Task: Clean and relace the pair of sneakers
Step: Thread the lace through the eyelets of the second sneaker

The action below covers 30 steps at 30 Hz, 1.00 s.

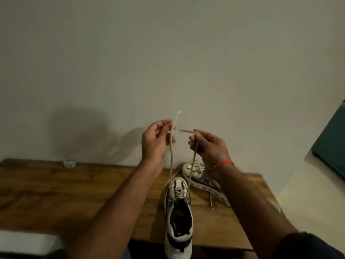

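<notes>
A white and dark sneaker [178, 217] stands upright on the wooden table [65, 195], toe away from me, heel over the near edge. Its white lace [171, 161] runs up from the lowest eyelets in two strands. My left hand [155, 141] pinches the left strand, whose tip sticks up above the fingers. Level with it, my right hand [209, 144] pinches the right strand near its end, the tip pointing left. Both hands are raised above the table. The second sneaker [203, 182] lies tilted on its side behind and to the right, laced.
A small crumpled white scrap [69, 163] lies at the table's far edge against the pale wall. A loose lace end [211, 200] hangs beside the second sneaker. A dark green object [332, 144] is at the right edge. Something white [26, 242] sits at lower left.
</notes>
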Each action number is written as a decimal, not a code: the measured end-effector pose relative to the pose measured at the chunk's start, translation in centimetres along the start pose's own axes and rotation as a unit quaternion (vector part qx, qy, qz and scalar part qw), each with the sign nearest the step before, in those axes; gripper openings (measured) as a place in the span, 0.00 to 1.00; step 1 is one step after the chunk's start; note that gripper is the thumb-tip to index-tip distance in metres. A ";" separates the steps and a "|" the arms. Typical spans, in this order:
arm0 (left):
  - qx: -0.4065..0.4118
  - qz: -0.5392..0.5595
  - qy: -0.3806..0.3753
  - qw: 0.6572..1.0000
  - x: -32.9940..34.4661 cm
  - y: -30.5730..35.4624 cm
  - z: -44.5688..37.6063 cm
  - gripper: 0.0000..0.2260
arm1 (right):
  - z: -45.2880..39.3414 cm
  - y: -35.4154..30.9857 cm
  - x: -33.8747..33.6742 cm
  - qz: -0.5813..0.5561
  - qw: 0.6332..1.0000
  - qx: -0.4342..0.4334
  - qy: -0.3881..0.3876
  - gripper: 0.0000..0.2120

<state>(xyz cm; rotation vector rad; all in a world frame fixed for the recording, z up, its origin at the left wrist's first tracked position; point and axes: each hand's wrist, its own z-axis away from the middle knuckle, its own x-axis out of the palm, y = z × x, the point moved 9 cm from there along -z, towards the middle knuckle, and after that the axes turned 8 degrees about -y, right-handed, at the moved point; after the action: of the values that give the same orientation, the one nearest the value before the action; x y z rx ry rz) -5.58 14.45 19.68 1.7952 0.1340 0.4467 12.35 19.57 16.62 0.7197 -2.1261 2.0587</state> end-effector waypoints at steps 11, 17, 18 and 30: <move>-0.195 0.053 0.048 0.978 3.4 -2.4 8.6 0.35 | 5.8 -3.3 3.9 0.018 0.999 -0.042 0.012 0.10; -0.109 0.068 -0.025 0.991 4.5 5.8 4.4 0.14 | 5.7 -7.8 2.7 0.067 0.993 -0.089 0.042 0.09; -0.080 0.007 -0.040 0.996 4.6 6.6 4.1 0.14 | 5.8 -8.2 2.7 0.066 0.993 -0.091 0.044 0.09; 0.089 -0.146 -0.015 0.985 4.1 10.5 3.6 0.08 | 5.9 -10.1 4.2 0.075 0.990 -0.120 0.027 0.06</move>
<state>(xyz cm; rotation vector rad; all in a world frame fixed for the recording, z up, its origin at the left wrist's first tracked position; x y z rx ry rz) -1.97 9.66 29.84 1.9176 0.4210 0.2023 14.14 13.01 27.02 0.4812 -2.4070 1.8174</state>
